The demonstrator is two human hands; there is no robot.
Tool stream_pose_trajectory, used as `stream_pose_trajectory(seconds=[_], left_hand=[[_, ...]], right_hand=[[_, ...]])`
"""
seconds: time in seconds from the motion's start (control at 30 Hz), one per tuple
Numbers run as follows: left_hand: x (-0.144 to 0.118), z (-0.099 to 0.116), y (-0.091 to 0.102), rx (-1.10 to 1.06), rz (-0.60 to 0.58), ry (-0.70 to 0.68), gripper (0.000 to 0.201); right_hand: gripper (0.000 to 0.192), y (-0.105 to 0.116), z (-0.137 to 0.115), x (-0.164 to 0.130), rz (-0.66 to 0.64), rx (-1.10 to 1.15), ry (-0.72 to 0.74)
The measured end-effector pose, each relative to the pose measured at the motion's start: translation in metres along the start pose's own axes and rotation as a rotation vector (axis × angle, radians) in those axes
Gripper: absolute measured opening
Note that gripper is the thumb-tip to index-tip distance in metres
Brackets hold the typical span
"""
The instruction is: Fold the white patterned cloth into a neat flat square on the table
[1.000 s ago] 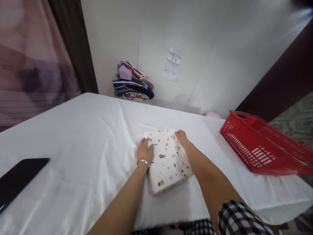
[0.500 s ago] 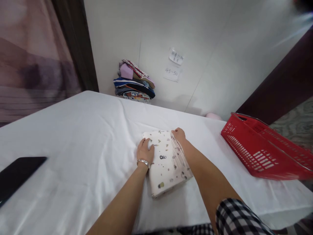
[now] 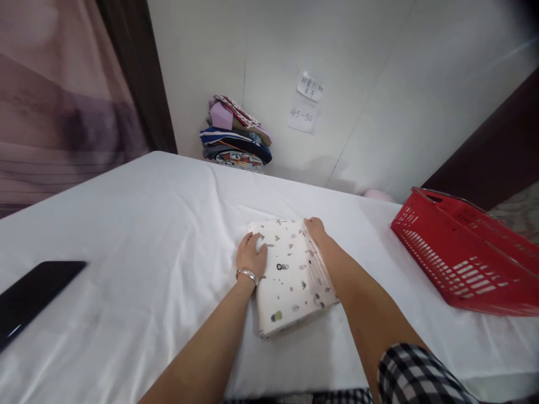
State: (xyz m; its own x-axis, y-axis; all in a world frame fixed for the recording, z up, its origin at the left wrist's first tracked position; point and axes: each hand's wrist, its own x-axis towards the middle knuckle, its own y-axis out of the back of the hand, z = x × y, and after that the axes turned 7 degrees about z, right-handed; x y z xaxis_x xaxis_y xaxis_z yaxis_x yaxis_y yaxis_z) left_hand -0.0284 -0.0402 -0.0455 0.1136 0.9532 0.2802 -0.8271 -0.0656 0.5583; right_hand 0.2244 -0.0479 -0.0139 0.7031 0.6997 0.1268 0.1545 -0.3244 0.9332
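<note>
A folded white cloth (image 3: 286,292) with small printed plants and figures lies in a thick rectangle on the white-covered table. My left hand (image 3: 251,255), wearing a silver bracelet, rests on the cloth's left edge with its fingers spread. At the far right corner, my right hand (image 3: 315,227) has its fingers closed on the cloth's edge. Small creases run down the cloth's right side beside my right forearm. The underside of the cloth is hidden.
A red plastic basket (image 3: 467,261) stands at the right. Several folded garments (image 3: 236,134) are stacked against the wall at the back. A black phone-like slab (image 3: 37,297) lies on the left. Two paper notes (image 3: 302,116) hang on the wall.
The view has shifted slightly, so the wall notes and basket appear further right. My right hand and the cloth's right side have moved a little to the right. My left hand stays nearly in place.
</note>
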Motion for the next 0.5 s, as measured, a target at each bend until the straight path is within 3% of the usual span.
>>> stream_pose_trajectory(seconds=[0.17,0.27,0.37,0.5], left_hand=[[0.000,0.001,0.001,0.001,-0.015,0.018,0.036],[0.001,0.001,0.000,0.003,-0.011,0.014,0.036],[0.001,0.001,0.000,-0.003,0.006,0.003,0.035],[0.002,0.001,-0.001,-0.012,-0.001,-0.007,0.034]], right_hand=[[0.033,0.008,-0.011,-0.015,0.034,-0.047,0.076],[0.040,0.008,-0.021,-0.037,0.078,-0.070,0.318],[0.047,0.001,-0.029,-0.056,0.027,-0.107,0.578],[0.056,-0.008,-0.032,-0.062,-0.056,-0.164,0.544]])
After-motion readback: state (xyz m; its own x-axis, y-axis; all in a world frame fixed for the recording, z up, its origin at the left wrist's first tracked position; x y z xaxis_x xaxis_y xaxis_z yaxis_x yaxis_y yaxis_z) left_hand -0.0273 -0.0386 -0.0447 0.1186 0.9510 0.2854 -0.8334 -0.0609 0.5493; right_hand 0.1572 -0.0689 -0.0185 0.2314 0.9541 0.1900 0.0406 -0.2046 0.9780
